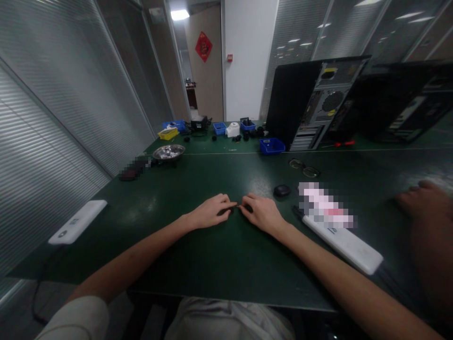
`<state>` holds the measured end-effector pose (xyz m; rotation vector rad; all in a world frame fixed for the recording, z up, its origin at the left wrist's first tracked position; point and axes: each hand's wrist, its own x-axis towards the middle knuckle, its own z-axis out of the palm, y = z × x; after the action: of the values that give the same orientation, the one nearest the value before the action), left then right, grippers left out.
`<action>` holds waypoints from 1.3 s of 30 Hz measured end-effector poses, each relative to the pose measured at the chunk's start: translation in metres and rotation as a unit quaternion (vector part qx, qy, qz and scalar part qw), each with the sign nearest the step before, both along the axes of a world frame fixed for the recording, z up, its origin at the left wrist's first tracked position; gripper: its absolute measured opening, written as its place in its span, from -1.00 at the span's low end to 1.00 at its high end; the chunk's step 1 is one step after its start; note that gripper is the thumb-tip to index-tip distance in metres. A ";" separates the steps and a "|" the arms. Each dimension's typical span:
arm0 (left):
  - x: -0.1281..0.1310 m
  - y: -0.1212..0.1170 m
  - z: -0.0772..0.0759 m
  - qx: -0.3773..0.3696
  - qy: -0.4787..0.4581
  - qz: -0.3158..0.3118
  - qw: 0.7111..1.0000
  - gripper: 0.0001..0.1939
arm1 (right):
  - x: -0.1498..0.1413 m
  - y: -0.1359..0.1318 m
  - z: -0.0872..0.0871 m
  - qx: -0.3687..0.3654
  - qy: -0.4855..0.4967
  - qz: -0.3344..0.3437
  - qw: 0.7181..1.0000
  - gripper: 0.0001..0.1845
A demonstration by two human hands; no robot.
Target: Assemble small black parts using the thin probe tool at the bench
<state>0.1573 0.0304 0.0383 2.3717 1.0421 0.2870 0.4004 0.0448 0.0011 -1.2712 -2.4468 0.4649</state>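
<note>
Both of my hands rest low over the middle of the green table, fingertips almost meeting. My left hand (pixel 212 211) has its index finger and thumb brought together around a small dark piece (pixel 231 210), too small to make out. My right hand (pixel 262 212) is closed too, its thumb and index finger pinched close to the left fingertips; whatever it holds is hidden. Right of my right hand lies a rounded black object (pixel 282 190), shaped like a computer mouse.
Eyeglasses (pixel 304 168) and a white power strip (pixel 343 243) lie to the right, near another person's hand (pixel 423 198). A second white strip (pixel 78 222) is at left. Farther back stand a metal dish (pixel 169 152), a blue bin (pixel 272 146) and a computer tower (pixel 293 94).
</note>
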 end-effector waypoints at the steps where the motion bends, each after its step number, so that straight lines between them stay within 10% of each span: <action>1: -0.001 0.000 0.000 0.000 0.000 0.001 1.000 -0.56 | 0.002 0.001 0.001 -0.002 -0.001 -0.002 1.000 -0.77; 22: -0.017 0.020 -0.007 0.007 -0.018 0.036 0.999 -0.70 | 0.017 0.009 0.003 -0.037 0.028 -0.031 0.998 -0.77; 28: -0.106 0.058 -0.005 0.068 0.026 0.249 0.966 -0.67 | 0.018 0.009 0.002 -0.038 0.029 -0.028 0.998 -0.77; 33: -0.209 0.066 0.007 0.135 0.091 0.462 0.872 -0.69 | 0.017 0.009 0.001 -0.035 0.027 -0.034 0.998 -0.77; 39: -0.260 0.063 -0.002 0.173 0.131 0.556 0.803 -0.67 | 0.018 0.010 0.000 -0.033 0.028 -0.030 0.999 -0.76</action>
<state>-0.1031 0.0936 0.0360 1.7836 2.6383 0.5956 0.4180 0.0544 0.0008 -1.3358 -2.3581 0.5620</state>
